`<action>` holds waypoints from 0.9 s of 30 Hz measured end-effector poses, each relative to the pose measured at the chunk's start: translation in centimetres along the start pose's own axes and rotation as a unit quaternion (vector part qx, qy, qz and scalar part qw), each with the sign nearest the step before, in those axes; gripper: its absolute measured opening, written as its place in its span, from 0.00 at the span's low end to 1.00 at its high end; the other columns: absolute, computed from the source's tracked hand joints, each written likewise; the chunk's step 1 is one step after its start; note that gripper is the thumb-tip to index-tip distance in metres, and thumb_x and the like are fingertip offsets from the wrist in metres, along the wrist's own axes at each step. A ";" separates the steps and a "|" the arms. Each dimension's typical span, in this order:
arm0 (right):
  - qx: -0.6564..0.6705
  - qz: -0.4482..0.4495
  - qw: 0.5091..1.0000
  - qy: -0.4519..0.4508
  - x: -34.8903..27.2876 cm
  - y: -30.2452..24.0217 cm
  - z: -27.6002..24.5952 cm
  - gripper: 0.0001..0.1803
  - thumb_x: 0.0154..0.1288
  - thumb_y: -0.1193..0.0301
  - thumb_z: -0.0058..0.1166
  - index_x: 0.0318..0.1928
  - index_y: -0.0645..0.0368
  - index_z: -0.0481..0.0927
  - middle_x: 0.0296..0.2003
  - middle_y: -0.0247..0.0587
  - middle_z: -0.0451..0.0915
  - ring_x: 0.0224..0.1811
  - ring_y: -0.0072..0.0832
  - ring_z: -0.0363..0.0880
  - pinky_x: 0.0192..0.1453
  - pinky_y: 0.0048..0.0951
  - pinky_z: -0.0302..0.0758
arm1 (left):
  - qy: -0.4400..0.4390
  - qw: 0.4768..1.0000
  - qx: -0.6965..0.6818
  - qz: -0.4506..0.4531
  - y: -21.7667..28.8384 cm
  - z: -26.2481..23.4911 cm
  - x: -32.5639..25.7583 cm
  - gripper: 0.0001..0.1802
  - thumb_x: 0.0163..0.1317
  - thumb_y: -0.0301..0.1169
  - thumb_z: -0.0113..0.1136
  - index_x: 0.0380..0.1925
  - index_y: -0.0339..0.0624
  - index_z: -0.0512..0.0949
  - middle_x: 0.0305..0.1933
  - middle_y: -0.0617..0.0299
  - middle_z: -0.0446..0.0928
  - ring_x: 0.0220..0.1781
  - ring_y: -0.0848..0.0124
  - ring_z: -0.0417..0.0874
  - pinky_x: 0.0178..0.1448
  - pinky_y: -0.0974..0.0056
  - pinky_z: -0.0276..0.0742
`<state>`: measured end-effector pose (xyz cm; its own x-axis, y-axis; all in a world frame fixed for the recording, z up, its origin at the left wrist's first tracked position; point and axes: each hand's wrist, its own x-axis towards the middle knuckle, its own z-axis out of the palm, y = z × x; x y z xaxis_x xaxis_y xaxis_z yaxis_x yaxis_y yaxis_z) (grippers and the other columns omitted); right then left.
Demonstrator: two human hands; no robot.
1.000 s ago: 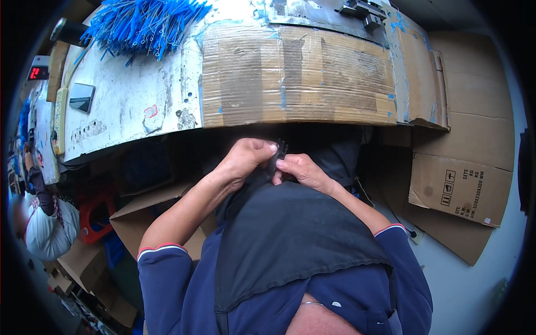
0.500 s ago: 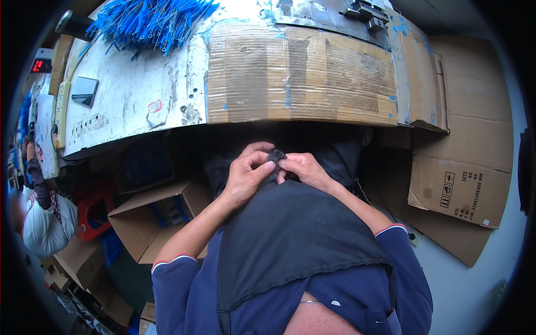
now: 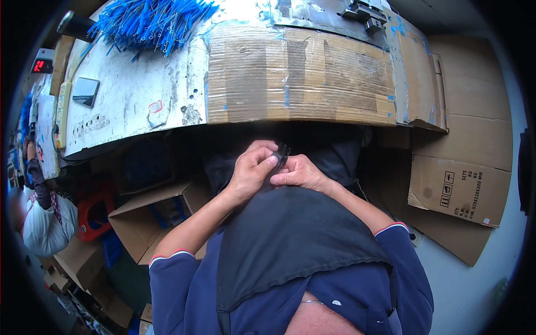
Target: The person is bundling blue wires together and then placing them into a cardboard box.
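A small black part [image 3: 282, 151], too dark to name more closely, is pinched in my left hand [image 3: 249, 168] between thumb and fingers. My right hand [image 3: 301, 172] closes in from the other side, its fingertips against or just behind the part and its thumb bent below. What the right fingers grip, if anything, is hidden. Both hands are held over my black apron [image 3: 290, 240], in front of the workbench edge.
Flattened cardboard [image 3: 312, 78] covers the bench middle. Thin blue pieces with wire loops [image 3: 153, 25] lie heaped beyond a phone-like slab [image 3: 85, 91]. A metal fixture [image 3: 365, 14] stands at the back. Open carton [image 3: 134, 229] sits lower left; large carton [image 3: 460, 190] at right. A co-worker [image 3: 50, 223] sits far left.
The black part has tilted and shows more above my left fingers. My right thumb has slid down off it toward me. My left hand has shifted slightly to the right.
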<state>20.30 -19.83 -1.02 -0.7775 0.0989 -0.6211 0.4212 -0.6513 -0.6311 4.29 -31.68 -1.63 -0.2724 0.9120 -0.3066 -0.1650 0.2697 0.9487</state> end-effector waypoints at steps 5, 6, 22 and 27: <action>-0.054 -0.003 0.999 0.001 0.3 0.3 -0.2 0.08 0.64 0.73 0.71 0.40 0.61 0.86 0.30 0.30 0.85 0.33 0.15 0.81 0.40 0.20 0.76 | -0.026 0.998 -0.031 -0.040 0.8 -0.4 0.9 0.08 0.69 0.26 0.59 0.31 0.35 0.81 0.61 0.56 0.73 0.59 0.71 0.75 0.65 0.63 0.69; -0.058 -0.009 0.998 0.001 0.4 0.3 -0.3 0.08 0.64 0.73 0.71 0.39 0.61 0.86 0.30 0.30 0.85 0.32 0.15 0.81 0.39 0.20 0.76 | -0.025 0.998 -0.027 -0.049 0.9 -0.4 1.0 0.08 0.69 0.26 0.59 0.31 0.35 0.81 0.61 0.56 0.73 0.59 0.71 0.75 0.65 0.63 0.69; 0.087 0.009 0.996 -0.010 0.1 0.5 -0.7 0.17 0.78 0.57 0.56 0.40 0.59 0.82 0.33 0.33 0.84 0.33 0.14 0.78 0.39 0.21 0.74 | -0.027 0.958 -0.239 -0.157 1.4 0.2 1.1 0.12 0.75 0.28 0.55 0.34 0.34 0.82 0.63 0.59 0.72 0.52 0.75 0.78 0.58 0.66 0.75; 0.050 -0.049 0.997 -0.022 -0.1 0.3 -0.7 0.16 0.80 0.60 0.53 0.42 0.61 0.81 0.33 0.37 0.85 0.35 0.18 0.80 0.42 0.21 0.77 | 0.010 0.973 -0.195 -0.121 0.8 0.4 0.9 0.12 0.75 0.29 0.56 0.34 0.34 0.82 0.63 0.59 0.73 0.50 0.76 0.79 0.56 0.67 0.76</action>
<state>20.82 -19.54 -1.49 -0.8332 0.1337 -0.5366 0.2961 -0.7116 -0.6371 4.32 -30.55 -1.09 -0.1993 0.8285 -0.5233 -0.5725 0.3349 0.7484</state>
